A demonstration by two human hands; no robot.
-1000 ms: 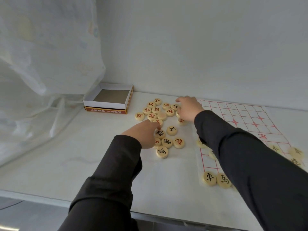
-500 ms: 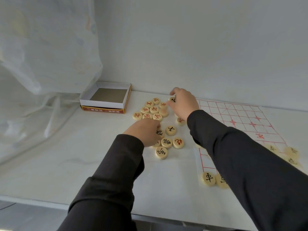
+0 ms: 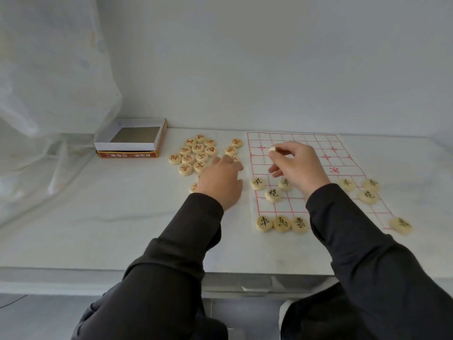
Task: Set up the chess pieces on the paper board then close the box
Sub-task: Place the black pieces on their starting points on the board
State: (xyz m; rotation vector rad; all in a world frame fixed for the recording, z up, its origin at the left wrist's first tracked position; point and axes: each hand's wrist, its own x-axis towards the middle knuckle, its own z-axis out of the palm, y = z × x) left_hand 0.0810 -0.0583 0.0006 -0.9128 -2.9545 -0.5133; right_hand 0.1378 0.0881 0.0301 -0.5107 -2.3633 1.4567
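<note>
Right hand (image 3: 297, 165) pinches piece (image 3: 272, 149) above board (image 3: 318, 146). Left hand (image 3: 220, 182) overlaps pile (image 3: 197, 148) left of board; grasp unclear.

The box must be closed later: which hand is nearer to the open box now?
Left. The left hand is over the loose pieces, right of the box; the right hand is farther right, over the paper board, pinching a piece.

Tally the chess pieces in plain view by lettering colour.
Black-lettered pieces on the paper board: 10
Red-lettered pieces left of it: 13
Held piece, pinched in the right hand, face unseen: 1
Total: 24, not counting pieces partly under the left hand.
</note>
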